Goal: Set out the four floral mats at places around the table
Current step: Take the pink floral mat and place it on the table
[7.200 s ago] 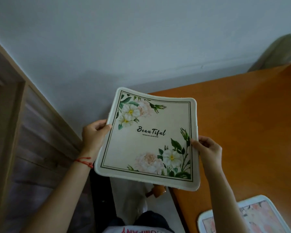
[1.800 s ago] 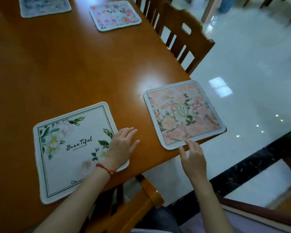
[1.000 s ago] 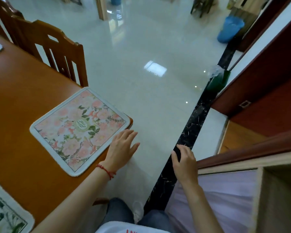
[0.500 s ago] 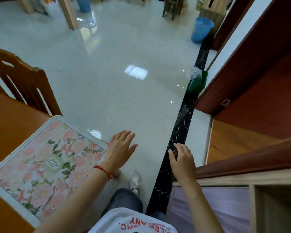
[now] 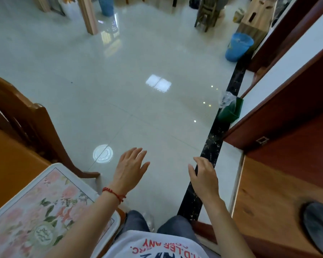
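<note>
A pink floral mat [image 5: 35, 211] with a white border lies flat on the corner of the orange wooden table [image 5: 7, 164] at the lower left. My left hand [image 5: 131, 168] hovers over the floor to the right of the mat, fingers spread and straight, holding nothing. My right hand [image 5: 203, 175] hangs further right above a black floor strip, fingers loosely bent and empty. The other mats are out of view.
A wooden chair [image 5: 26, 123] stands against the table at left. Glossy white tiled floor [image 5: 138, 108] stretches ahead. A blue bin [image 5: 239, 46] sits far right, a green dustpan [image 5: 230, 110] leans by a dark red wooden cabinet [image 5: 287, 127]. A stool [image 5: 207, 12] stands at the far end.
My view has swung right, away from the table, so only part of the pink mat shows. My left hand has come off the mat's edge. Both hands hover empty over the floor.
</note>
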`<state>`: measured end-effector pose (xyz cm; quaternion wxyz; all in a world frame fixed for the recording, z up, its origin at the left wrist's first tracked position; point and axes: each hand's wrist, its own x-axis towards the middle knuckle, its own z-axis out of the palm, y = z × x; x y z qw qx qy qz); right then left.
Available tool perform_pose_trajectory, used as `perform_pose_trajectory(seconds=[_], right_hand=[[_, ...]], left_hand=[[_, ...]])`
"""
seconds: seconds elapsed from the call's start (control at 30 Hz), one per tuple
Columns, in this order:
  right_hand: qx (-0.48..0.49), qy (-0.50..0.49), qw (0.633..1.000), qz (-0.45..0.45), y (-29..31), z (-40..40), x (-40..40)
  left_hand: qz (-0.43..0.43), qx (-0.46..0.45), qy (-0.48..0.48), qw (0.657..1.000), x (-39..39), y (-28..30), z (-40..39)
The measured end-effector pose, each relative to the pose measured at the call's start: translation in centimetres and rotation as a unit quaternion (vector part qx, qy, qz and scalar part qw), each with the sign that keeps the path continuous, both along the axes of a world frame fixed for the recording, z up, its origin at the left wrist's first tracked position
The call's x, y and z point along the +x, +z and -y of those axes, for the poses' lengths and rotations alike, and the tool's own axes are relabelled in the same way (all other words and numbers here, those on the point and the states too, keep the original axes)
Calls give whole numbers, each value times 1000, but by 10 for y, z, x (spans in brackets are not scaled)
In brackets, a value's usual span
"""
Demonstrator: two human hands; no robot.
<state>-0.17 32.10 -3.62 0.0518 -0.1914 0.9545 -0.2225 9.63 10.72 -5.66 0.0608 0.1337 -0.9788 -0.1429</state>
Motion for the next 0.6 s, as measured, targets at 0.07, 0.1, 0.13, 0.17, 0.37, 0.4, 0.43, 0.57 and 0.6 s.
perform_pose_trajectory(seconds=[0.07,0.1,0.13,0.17,0.37,0.4,0.43,0.57,0.6], right_hand=[[-2,24,1000,-1,-2,15,-14],[-2,42,999,-6,-4,24,-21],[-1,64,998,-16,-5,33,-29],[0,86,996,-27,-6,43,-37],[-13,210,977,-46,-5,120,-88],[-15,237,970,-50,-6,134,-95],[-17,264,963,-54,-5,149,-101],[-23,371,926,-70,-1,200,-122],[-22,395,915,-75,1,211,-126]], left_hand=[[-13,-3,25,1000,-7,-1,11],[-17,-5,41,999,-10,-1,17],[-18,-14,58,998,-12,0,23],[-16,-24,75,997,-13,0,29],[-1,-6,211,978,-14,-5,62],[3,1,236,972,-13,-5,66],[6,4,262,965,-12,-4,70],[-13,4,365,931,-6,1,73],[-20,0,390,921,-5,2,73]])
